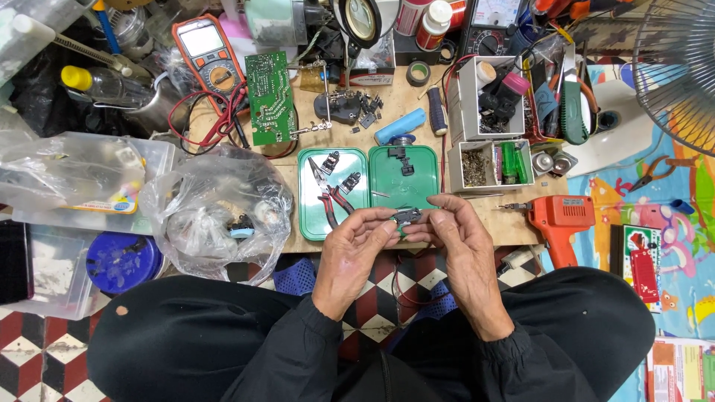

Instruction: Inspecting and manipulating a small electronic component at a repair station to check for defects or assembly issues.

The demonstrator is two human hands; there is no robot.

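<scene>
1. A small dark grey component (406, 217), apparently plastic and metal, is held between both hands just in front of the near edge of the wooden workbench (417, 97).
2. The left hand (351, 253) is raised with its fingers curled, and the left end of the component is pinched by its fingertips.
3. The right hand (462, 242) is closed on the right end of the same part, thumb against fingers; the two hands nearly touch.
4. Directly beyond the hands, a shallow green metal tin (404, 177) and its matching green lid (333, 195) are laid open side by side on the bench.
5. In the lid, red-handled pliers (328, 195) are seen beside a few small dark parts.
6. To the right of the hands, an orange electric drill (555, 222) is laid at the bench edge.
7. To the left, a crumpled clear plastic bag (216, 212) containing small parts is seen.
8. Further back, a green printed circuit board (269, 98) is clamped upright, with an orange-cased multimeter (206, 50) beside it.
</scene>
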